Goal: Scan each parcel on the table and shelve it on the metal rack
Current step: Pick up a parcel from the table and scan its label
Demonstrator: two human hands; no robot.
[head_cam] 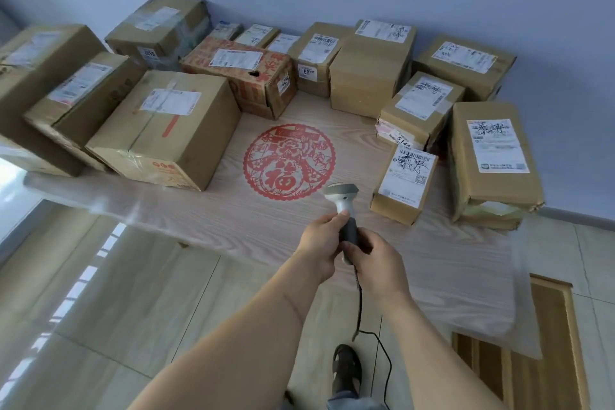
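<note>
Brown cardboard parcels crowd the far half of a pale wood-grain table [233, 226], most bearing white shipping labels. Both hands meet over the near edge of the table, around a grey-and-white barcode scanner [344, 210]. The left hand [319, 240] wraps the upper part of the scanner's handle, its thumb lying up against the pale neck just below the head. The right hand [376, 263] pinches the dark lower end of the handle, where a black cable [382, 353] leaves and hangs toward the tiled floor. The scanner's head points away from the person, toward the parcels. The nearest one is a small labelled parcel [404, 183], just to the right of the scanner head and beyond the right hand, standing apart from both hands. A long parcel [492, 163] lies further right, close beside it. To the left, well apart from the hands, sits a large box [166, 126]. Between them, a red paper-cut emblem [289, 161] lies flat on the tabletop, just beyond the scanner.
</note>
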